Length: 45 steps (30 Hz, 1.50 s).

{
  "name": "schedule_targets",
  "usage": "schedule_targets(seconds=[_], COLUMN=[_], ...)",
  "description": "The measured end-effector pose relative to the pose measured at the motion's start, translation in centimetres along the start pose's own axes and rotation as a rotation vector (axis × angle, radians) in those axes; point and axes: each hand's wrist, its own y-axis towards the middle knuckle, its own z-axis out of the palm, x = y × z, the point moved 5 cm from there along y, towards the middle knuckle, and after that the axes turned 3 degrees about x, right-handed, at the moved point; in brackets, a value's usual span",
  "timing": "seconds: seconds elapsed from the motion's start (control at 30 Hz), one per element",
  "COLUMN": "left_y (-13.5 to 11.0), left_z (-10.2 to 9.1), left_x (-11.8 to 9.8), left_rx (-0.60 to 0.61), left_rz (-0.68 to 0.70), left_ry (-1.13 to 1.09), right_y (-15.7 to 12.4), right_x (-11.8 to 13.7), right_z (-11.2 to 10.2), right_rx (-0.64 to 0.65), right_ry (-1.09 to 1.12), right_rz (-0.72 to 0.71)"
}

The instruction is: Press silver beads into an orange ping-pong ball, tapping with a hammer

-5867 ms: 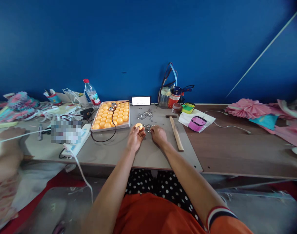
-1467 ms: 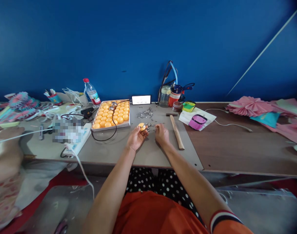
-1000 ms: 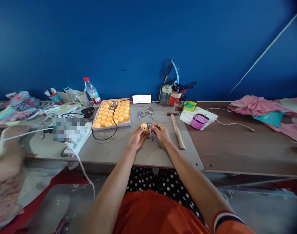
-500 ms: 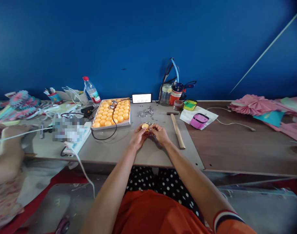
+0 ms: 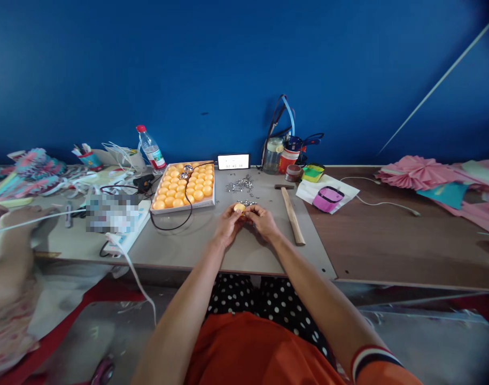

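Over the grey tabletop, my left hand [image 5: 227, 226] is closed around a small orange ball [image 5: 239, 207], which shows between thumb and fingers. My right hand [image 5: 265, 222] meets it from the right, its thumb and fingertips pinched against the ball's side. Whatever lies in that pinch is too small to make out. Just beyond my hands are small shiny metal pieces [image 5: 240, 184] in a loose scatter. A shallow box [image 5: 184, 208] of similar orange balls stands to the left, with two silvery balls on top. Right of my hands lies a wooden-handled hammer [image 5: 293, 218].
A lit display [image 5: 233, 162] stands at the back. Behind to the right are a jar [image 5: 273, 155], a red cup of tools [image 5: 288, 158] and a pink pouch [image 5: 328, 199]. Cables and a power strip [image 5: 127, 235] lie left, near another person's arm [image 5: 14, 246].
My hands stay in place around the orange ball, with only slight finger movement. At the far left, the other person's arm has shifted a little.
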Motion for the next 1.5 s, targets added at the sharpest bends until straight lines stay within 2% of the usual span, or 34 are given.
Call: schedule_targets(seconds=[1.03, 1.4, 1.5], left_y=[-0.19, -0.22, -0.16], left_z=[0.25, 0.05, -0.24], left_x=[-0.1, 0.0, 0.34], left_rx=[-0.012, -0.041, -0.065], left_rz=[-0.009, 0.092, 0.052], left_ry=[0.035, 0.109, 0.088], right_y=[-0.25, -0.41, -0.38], right_x=[0.22, 0.16, -0.01], right_z=[0.14, 0.29, 0.21], right_rx=[0.012, 0.02, 0.011], right_ry=[-0.012, 0.034, 0.041], right_rz=[0.008, 0.047, 0.046])
